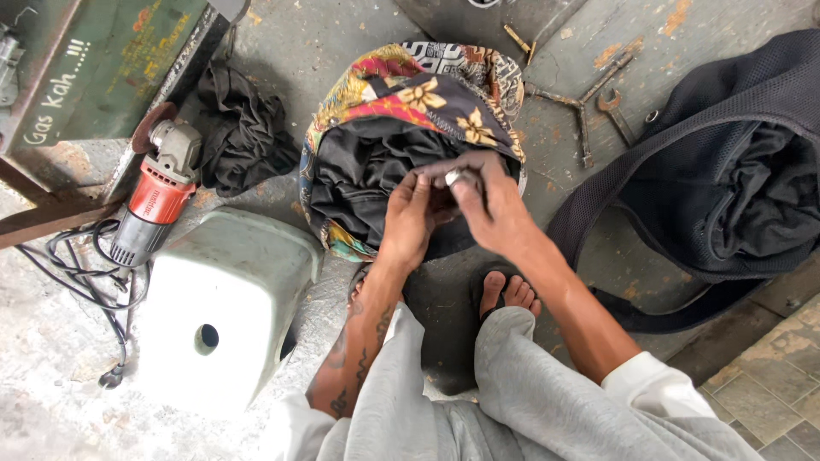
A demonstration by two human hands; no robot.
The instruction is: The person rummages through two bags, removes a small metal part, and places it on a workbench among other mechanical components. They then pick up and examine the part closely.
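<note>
An open cloth bag (410,94) with a bright flower print and a dark lining lies on the concrete floor in front of me. Both hands meet above its opening. My right hand (483,201) pinches a small shiny metal piece (454,177) between thumb and fingertips. My left hand (408,218) touches the same spot from the left, fingers curled toward the piece. Which hand bears the piece's weight is hard to tell. My sandalled feet (508,294) rest just below the bag.
A red and grey angle grinder (158,192) with its cord lies at left, beside a pale plastic stool (222,307) and a dark rag (243,128). Several wrenches (589,98) lie behind the bag. A black mesh backpack (726,171) sits at right, a green metal box (102,60) top left.
</note>
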